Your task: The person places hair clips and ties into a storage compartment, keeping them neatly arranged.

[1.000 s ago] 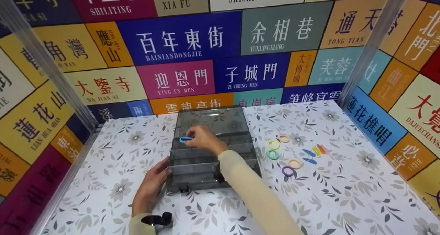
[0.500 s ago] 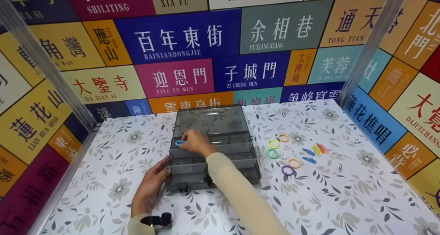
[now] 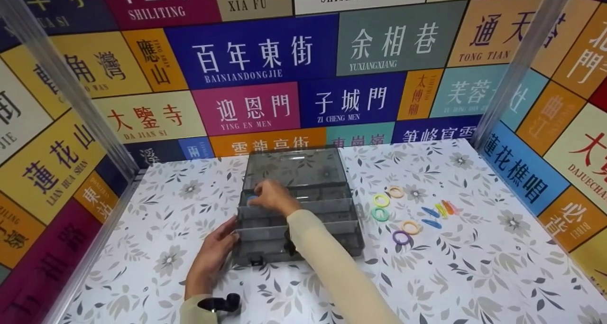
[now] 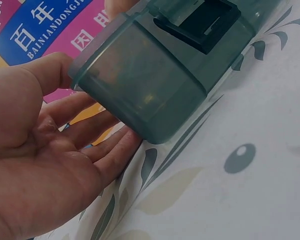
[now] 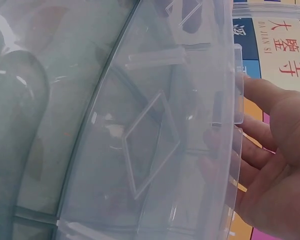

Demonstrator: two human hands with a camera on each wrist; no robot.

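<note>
Blue piece (image 3: 252,199): in or just over the far row of the box (image 3: 327,226), near its left end, at the left side of your right hand (image 3: 275,196); mostly covered, so you cannot tell its long axis.
Right hand: the nearer one, its arm crossing the box from the front right; your fingers and thumb seem to pinch the blue piece.
Left hand (image 3: 216,250): against the box's left side, thumb at the rim, fingers fairly straight.
Box rows: three, running left to right; you cannot make out other contents.
Lid (image 3: 303,165): folded open behind the box.
Rings (image 3: 381,200): five, on the bench (image 3: 427,279) right of the box.
Clips (image 3: 431,224): five, farther right of the box.
</note>
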